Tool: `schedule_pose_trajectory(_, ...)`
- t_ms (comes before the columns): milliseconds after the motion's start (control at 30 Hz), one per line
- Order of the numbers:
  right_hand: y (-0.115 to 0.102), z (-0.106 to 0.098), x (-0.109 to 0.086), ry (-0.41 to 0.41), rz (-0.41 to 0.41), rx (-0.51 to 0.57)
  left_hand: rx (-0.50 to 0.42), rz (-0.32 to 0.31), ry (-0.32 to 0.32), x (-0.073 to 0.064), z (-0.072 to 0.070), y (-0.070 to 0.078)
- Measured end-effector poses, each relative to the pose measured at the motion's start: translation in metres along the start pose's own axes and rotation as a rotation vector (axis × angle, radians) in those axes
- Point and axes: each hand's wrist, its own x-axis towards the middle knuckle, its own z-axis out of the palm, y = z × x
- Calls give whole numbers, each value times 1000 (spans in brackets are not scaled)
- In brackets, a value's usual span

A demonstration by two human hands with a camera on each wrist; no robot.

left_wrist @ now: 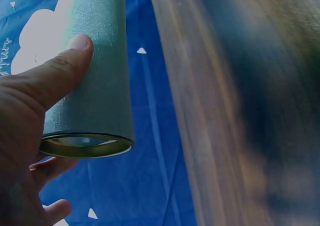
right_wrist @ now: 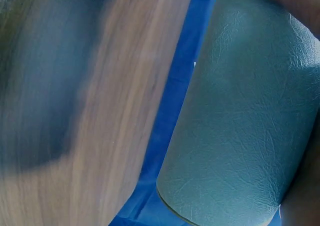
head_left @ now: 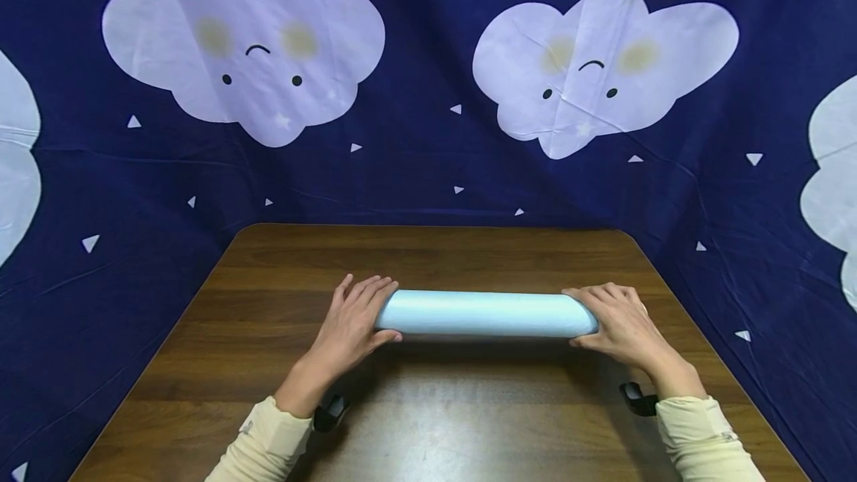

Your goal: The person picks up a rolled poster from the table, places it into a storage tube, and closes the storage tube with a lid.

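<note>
A light blue cylindrical tube (head_left: 485, 314) lies sideways between both hands, seemingly raised off the tabletop, with a shadow below it. My left hand (head_left: 351, 324) grips its left end, the thumb on the near side and the fingers over the far side. At the right end, my right hand (head_left: 621, 324) holds it in a similar way. In the left wrist view the tube (left_wrist: 107, 81) has a faintly wrinkled surface and a gold-coloured rim around its end. The right wrist view shows the tube (right_wrist: 240, 116) up close, with part of the right hand at the edge.
Beneath the hands is a brown wood-grain table (head_left: 428, 393) with rounded far corners. A dark blue cloth (head_left: 428, 169) with white clouds and small triangles hangs behind and at both sides. Black straps (head_left: 331, 413) sit at both wrists.
</note>
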Motion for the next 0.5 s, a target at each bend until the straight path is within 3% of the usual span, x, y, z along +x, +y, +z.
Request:
schedule_pose_trajectory(267, -3, 12, 1, -30, 4, 5, -53, -16, -12, -7, 15, -6)
schedule_pose_trajectory(500, -3, 26, 1, -65, 9, 19, -99, -36, -66, -11, 24, -11)
